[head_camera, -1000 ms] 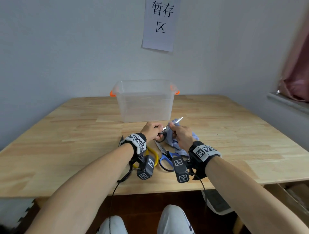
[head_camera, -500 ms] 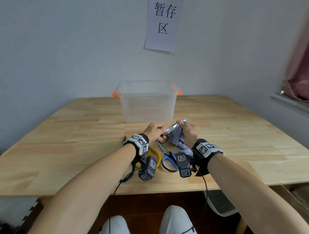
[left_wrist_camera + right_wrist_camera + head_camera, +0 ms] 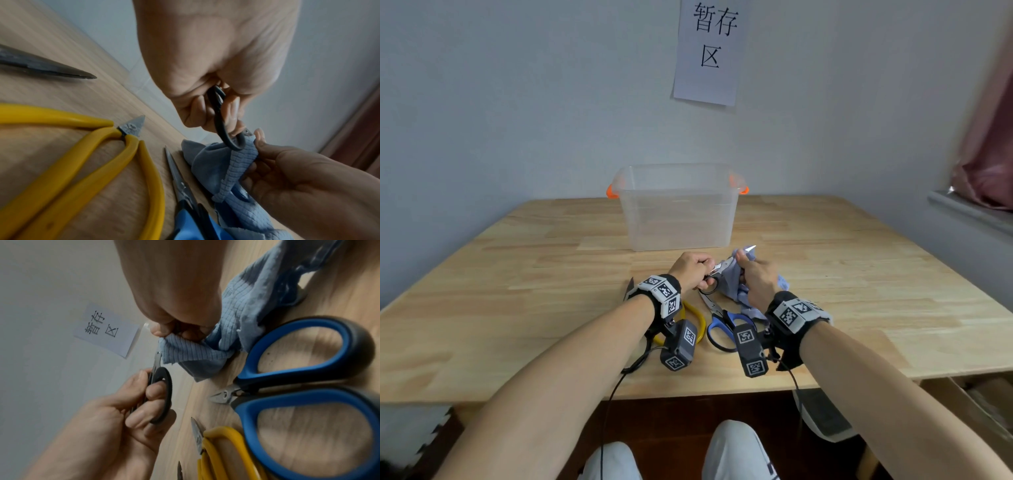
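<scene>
From my console, the right hand (image 3: 756, 279) has worked the blue cloth (image 3: 731, 281) along the blade of the small scissors (image 3: 722, 266). A second ago a longer stretch of bare steel showed; then the cloth climbed almost to the point; now only the tip pokes out (a short glint).

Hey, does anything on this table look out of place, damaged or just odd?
Nothing stands out. The left hand grips the black scissors by the handles, and the right hand pinches the cloth over the blades. The yellow scissors and blue scissors lie flat on the table; the bin stands upright.
</scene>
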A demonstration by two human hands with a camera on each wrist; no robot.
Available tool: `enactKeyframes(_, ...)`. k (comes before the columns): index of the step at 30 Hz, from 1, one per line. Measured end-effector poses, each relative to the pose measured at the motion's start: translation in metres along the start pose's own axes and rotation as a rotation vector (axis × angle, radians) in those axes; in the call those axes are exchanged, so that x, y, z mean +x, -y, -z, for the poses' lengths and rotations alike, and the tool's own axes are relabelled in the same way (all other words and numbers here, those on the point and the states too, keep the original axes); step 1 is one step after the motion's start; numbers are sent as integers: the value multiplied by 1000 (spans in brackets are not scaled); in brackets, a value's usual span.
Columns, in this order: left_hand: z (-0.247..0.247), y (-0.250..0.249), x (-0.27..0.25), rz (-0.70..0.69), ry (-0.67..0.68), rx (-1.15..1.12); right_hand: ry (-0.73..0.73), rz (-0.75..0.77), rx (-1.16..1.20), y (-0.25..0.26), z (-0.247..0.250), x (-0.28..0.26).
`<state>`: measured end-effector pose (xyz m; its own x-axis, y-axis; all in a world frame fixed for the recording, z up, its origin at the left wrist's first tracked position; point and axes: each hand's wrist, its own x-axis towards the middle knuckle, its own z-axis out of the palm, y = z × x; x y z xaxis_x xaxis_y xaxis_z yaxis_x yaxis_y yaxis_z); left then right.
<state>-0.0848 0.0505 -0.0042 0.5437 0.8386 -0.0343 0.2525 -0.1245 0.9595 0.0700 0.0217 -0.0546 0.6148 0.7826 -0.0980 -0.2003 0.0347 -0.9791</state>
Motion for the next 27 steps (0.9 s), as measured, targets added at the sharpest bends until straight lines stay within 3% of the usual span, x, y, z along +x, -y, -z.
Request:
enactKeyframes(9,0,-1,-3,-12,66,39,-168,35,-28,7,3,8)
enactKeyframes(20,5,9,-2,-1,-9,60,-102,-16,-63,-1,-6,4)
enactKeyframes(27,-1,2,-1,-8,28,52,-198,-8,-44,12,-3,6)
